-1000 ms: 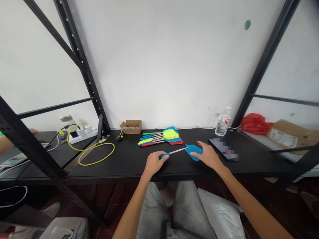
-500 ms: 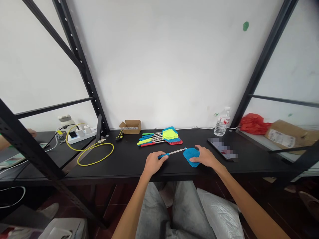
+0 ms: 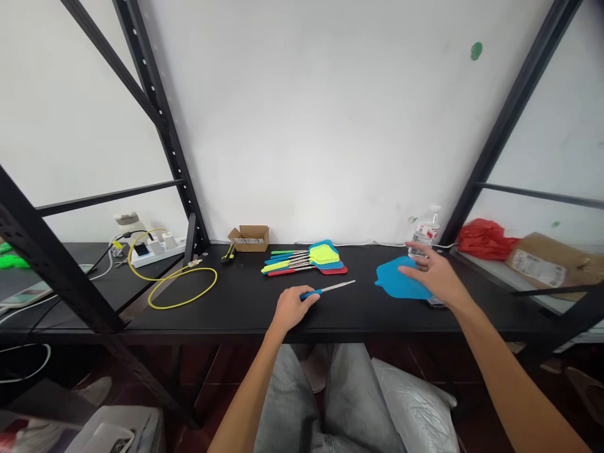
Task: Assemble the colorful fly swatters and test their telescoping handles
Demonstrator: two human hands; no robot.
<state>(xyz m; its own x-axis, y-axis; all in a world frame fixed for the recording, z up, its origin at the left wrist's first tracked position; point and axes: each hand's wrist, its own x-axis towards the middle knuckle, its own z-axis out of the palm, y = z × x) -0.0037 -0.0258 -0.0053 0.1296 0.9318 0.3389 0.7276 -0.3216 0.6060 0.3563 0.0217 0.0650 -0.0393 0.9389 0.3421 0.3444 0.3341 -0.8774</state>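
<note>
My left hand point(image 3: 293, 307) is closed around the blue grip of a fly swatter handle point(image 3: 311, 294); its bare metal rod points right over the black desk. My right hand point(image 3: 436, 274) grips a blue fly swatter head point(image 3: 401, 280) by its right side, thumb on top, with the small neck facing left. Handle and head are apart. Beyond my left hand lies a pile of fly swatters point(image 3: 304, 261) with yellow, blue, green and red parts, heads to the right. The blue head and my right hand hide most of a phone point(image 3: 436, 303).
A water bottle point(image 3: 427, 228) stands behind my right hand. At the back left are an open small cardboard box point(image 3: 251, 240) and a black-and-yellow item point(image 3: 228, 255). A yellow cable point(image 3: 216, 289) loops near a white power strip point(image 3: 158, 251). Black rack posts point(image 3: 163, 119) frame both sides.
My right hand has moved right with the blue head, drawing it away from the rod's tip and over the phone. My left hand stays on the handle.
</note>
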